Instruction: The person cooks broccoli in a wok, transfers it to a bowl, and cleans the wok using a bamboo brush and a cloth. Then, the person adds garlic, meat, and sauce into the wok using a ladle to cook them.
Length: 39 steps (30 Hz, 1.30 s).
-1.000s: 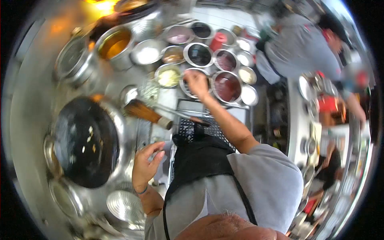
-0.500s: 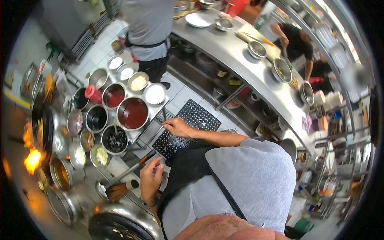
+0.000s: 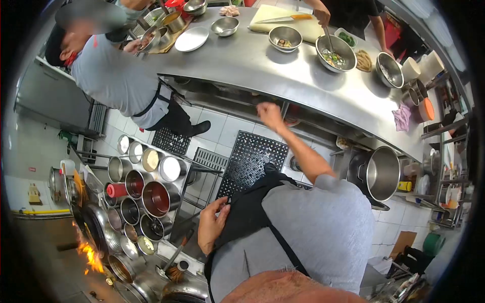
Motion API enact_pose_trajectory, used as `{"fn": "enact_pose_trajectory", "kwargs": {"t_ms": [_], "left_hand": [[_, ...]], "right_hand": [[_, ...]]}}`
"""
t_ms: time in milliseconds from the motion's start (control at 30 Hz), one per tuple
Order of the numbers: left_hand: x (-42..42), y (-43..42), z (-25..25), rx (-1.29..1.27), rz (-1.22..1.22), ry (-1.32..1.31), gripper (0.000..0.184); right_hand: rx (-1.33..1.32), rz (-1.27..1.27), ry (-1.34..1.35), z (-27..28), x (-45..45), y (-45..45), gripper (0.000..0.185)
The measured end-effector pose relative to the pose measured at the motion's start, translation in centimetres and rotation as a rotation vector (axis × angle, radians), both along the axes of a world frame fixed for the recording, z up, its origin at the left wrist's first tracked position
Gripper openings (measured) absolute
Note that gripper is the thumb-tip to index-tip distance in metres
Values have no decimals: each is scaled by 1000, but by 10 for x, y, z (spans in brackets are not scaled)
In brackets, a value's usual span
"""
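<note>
My left hand (image 3: 212, 225) hovers beside my black apron (image 3: 241, 218), thumb apart from loosely bent fingers, with nothing in it. Stretched out ahead, my right hand (image 3: 270, 116) has its fingers curled in, slightly blurred; whether anything is inside them is hidden. It is in front of the steel counter (image 3: 217, 68), over the dark shelf below. Closest to my left hand are a wooden-handled ladle (image 3: 179, 251) and a rack of steel pots, among them a pot of red sauce (image 3: 156, 198).
A co-worker (image 3: 113, 81) stands at the counter's left end. Across it, another person's hand stirs a steel bowl (image 3: 336, 53); a knife (image 3: 285, 18) lies on the cutting board. Flames (image 3: 91, 256) burn at the stove. A large pot (image 3: 382, 174) stands right; a black mat (image 3: 247, 159) covers the floor.
My view has swung toward the counter, bringing the large pot into sight. My right hand has moved forward, away from the pot rack. The co-worker now shows from the head down.
</note>
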<state>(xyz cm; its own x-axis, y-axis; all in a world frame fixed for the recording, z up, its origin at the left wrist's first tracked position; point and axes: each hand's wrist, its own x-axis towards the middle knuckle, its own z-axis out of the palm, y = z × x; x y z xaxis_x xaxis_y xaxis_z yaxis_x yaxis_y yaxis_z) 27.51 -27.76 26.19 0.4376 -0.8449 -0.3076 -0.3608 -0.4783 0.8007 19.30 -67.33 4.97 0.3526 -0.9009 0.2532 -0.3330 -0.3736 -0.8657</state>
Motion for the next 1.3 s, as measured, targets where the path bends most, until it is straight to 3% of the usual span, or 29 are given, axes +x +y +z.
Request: {"fn": "enact_pose_trajectory", "kwargs": {"t_ms": [33, 100, 133, 200, 267, 300, 333, 400, 567, 733, 800, 867, 933, 967, 1000, 1100, 1233, 1267, 1300], "left_hand": [[-6, -11, 4, 21, 20, -35, 30], [-10, -25, -2, 65, 14, -141, 29], [-14, -31, -5, 84, 15, -191, 29], [-24, -47, -7, 47, 28, -185, 29], [-34, -58, -7, 40, 33, -141, 30], [-38, -62, -3, 49, 24, -100, 30], [-41, -64, -2, 58, 15, -60, 30], [-48, -62, -2, 49, 77, -47, 30], [-57, -47, -10, 40, 239, -61, 30], [-55, -30, -12, -20, 317, -69, 28], [-53, -24, -11, -18, 397, -31, 27], [-43, -14, -23, -75, 405, 51, 28], [-39, -6, -66, -365, 556, 377, 32], [-35, -2, -76, -419, 564, 434, 38], [-32, 0, -80, -480, 578, 485, 44], [-34, 10, -54, -630, 897, 780, 49], [-31, 77, -37, -866, 1038, 966, 44], [-35, 98, -39, -918, 1129, 876, 41], [-40, 121, -35, -905, 1267, 828, 41]], "right_hand": [[-10, -11, 103, 9, -6, -37, 26], [-36, -154, 55, 19, -8, -113, 30], [-190, -271, 91, 26, -8, -150, 29], [-43, -331, 122, 45, -9, -213, 40], [-143, -417, 152, 7, -7, -285, 44], [-146, -345, 252, 4, -14, -307, 41], [-151, -272, 352, 2, -19, -324, 37], [-8, -380, 444, -6, -19, -351, 32], [-389, -275, 371, -1, -32, -363, 24], [-643, -213, 305, 45, -39, -297, 16], [-563, -124, 191, 66, -32, -242, 16], [-568, 105, 19, 94, -27, -174, 14], [-461, 226, 88, 96, -15, -112, 15], [-710, 319, 33, 79, -4, -83, 13], [-616, 371, 93, 103, 7, -30, 11], [-250, 840, -45, 97, 33, 76, 8], [-308, 1346, -84, 138, 48, 231, 13], [-292, 1421, -104, 152, 49, 263, 14], [-436, 1527, -196, 161, 55, 283, 23]]}}
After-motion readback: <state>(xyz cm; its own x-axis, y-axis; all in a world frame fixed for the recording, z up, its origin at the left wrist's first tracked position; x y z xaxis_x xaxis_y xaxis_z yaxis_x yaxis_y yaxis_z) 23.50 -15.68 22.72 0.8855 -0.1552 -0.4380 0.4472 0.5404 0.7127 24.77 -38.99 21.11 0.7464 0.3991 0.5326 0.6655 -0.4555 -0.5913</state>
